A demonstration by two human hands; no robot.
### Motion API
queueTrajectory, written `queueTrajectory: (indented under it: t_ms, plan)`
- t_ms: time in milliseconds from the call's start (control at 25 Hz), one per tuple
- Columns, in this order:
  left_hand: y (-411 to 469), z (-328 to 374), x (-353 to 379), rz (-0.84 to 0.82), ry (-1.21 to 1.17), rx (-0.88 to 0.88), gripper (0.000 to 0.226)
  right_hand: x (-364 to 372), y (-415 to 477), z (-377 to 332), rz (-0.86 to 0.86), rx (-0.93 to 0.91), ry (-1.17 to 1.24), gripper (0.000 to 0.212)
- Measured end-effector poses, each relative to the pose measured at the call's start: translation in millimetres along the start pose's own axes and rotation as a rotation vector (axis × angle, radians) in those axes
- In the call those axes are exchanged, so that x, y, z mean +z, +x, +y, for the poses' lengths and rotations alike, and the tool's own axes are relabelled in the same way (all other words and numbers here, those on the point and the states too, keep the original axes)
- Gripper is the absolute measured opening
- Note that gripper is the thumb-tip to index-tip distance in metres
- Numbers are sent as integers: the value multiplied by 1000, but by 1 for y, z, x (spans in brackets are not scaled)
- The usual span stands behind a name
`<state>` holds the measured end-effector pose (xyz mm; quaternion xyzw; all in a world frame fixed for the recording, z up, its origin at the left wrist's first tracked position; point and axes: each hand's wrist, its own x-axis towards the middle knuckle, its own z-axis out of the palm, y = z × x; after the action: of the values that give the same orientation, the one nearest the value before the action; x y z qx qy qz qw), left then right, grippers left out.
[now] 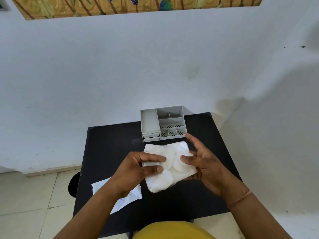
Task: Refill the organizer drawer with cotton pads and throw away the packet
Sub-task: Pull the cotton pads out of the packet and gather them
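Both hands hold a clear plastic packet (170,167) of round white cotton pads above the middle of the black table (110,144). My left hand (138,169) pinches the packet's left side with thumb and fingers. My right hand (202,163) cups its right side, thumb on top. Behind the packet stands a grey organizer (163,124) with open top compartments and two small drawers (151,137), both shut, at its front left.
A second white packet (133,195) lies on the table's front left, partly under my left forearm. A white wall rises just behind the table. A dark round object (74,185) sits on the tiled floor at the left.
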<state>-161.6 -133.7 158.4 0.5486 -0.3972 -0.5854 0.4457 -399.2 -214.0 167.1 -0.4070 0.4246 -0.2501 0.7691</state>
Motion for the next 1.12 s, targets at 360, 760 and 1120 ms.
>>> queueTrajectory:
  t_ms: [360, 760, 1120]
  plan:
    - [31, 16, 6, -374, 136, -64, 35, -45, 10, 5, -266, 274, 5, 49]
    - [61, 10, 44, -325, 234, -121, 57, -78, 18, 5, -301, 218, -288, 35]
    - [107, -42, 17, 327, -172, -376, 36, -69, 43, 39, -22, 121, 81, 37]
